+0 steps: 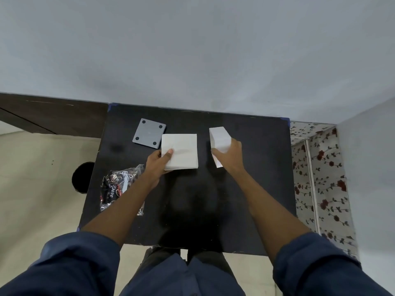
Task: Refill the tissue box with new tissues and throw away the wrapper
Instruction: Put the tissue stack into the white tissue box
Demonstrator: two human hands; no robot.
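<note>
Matte black square table (256, 178) against grey wall (192, 50), floral curtain (320, 178) right; left hand (158, 162) pinches flat white tissue stack (180, 151), right hand (229, 154) grips white tissue box (220, 136) tilted; crinkled black plastic wrapper (119, 184) and grey square lid (149, 133) lie left

A black square-topped counter (256, 189) with blue tape at its corners stands against a plain pale grey wall (192, 50). To its left a dark brown wooden cabinet (53, 114) meets cream floor tiles (32, 189). On the right hangs white fabric printed with red roses (320, 178).
</note>
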